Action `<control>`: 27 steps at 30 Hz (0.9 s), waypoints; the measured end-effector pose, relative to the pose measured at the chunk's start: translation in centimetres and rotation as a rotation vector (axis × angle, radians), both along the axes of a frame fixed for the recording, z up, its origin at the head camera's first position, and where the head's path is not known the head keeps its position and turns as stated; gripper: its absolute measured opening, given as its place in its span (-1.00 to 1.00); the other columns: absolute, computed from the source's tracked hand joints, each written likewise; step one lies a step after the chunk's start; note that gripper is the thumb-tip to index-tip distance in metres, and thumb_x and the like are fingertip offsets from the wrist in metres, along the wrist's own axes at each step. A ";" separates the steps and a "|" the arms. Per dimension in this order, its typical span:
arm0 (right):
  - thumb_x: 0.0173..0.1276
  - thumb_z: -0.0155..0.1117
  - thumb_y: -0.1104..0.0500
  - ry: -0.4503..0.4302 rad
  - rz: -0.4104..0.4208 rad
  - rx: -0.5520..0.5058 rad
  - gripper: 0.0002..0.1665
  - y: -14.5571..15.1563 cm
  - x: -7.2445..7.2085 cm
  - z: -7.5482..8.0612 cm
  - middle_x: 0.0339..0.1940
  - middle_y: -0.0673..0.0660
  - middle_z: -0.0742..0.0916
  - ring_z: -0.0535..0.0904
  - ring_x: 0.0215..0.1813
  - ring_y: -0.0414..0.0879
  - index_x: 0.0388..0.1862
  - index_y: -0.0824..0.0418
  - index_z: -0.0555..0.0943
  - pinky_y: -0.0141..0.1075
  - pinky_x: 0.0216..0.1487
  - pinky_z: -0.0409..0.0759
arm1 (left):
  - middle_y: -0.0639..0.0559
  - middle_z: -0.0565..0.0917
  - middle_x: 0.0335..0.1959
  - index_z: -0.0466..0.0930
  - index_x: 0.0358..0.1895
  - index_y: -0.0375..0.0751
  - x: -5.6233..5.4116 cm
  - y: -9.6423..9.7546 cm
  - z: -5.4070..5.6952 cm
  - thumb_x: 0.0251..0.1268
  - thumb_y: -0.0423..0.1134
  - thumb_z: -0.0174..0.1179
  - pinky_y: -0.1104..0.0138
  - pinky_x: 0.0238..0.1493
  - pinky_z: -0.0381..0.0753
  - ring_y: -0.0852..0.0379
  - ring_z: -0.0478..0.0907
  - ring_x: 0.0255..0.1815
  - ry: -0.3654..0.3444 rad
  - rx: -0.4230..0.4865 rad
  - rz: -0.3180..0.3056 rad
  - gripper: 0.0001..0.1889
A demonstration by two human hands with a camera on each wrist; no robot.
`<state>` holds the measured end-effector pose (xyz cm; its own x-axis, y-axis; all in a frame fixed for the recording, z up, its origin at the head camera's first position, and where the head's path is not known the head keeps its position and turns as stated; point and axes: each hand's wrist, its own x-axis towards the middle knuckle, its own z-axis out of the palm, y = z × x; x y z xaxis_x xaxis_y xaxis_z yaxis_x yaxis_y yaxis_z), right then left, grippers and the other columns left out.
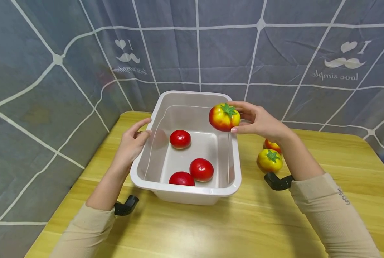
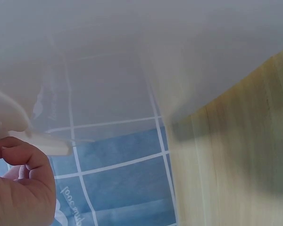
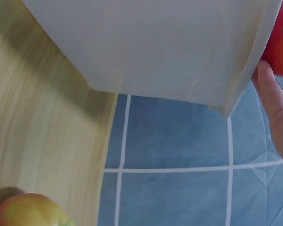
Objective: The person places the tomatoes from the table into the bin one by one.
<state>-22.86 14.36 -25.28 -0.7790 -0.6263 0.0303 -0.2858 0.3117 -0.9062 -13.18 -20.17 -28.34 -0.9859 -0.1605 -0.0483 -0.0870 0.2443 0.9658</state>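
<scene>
My right hand (image 1: 257, 120) holds a red-and-yellow tomato (image 1: 222, 117) with a green leafy top, thumb and fingers on its right side. The tomato is above the right rim of a white plastic basin (image 1: 185, 197). In the right wrist view, its red side (image 3: 280, 47) shows beyond the basin's edge. My left hand (image 1: 132, 143) grips the basin's left rim between thumb and fingers; the left wrist view shows those curled fingers (image 2: 30, 157) right at the rim. Inside the basin lie three smooth red fruits: one toward the back (image 1: 180, 139), two near the front (image 1: 202, 170).
Right of the basin, a yellow tomato (image 1: 270, 160) and a redder one (image 1: 271, 145), partly behind the right forearm, lie on the wooden table (image 1: 192, 229). A grey-blue curtain (image 1: 224, 53) with white lines hangs behind the table and along its left.
</scene>
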 end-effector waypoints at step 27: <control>0.26 0.25 0.29 0.004 -0.177 0.076 -0.23 11.4 2.5 -6.2 0.18 0.06 0.48 0.43 0.12 -0.31 0.42 0.20 0.19 -0.49 -0.07 0.51 | -0.31 0.51 0.06 0.26 0.38 -0.05 0.0 0.1 0.2 0.36 -0.13 -0.04 0.38 -0.26 0.60 -0.05 0.55 -0.14 -0.012 0.020 -0.012 -0.49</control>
<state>-20.31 25.77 -31.50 -0.8771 -0.4802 -0.0087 -0.2238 0.4246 -0.8773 -13.20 -20.03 -28.14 -0.9870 -0.1474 -0.0634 -0.0960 0.2259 0.9694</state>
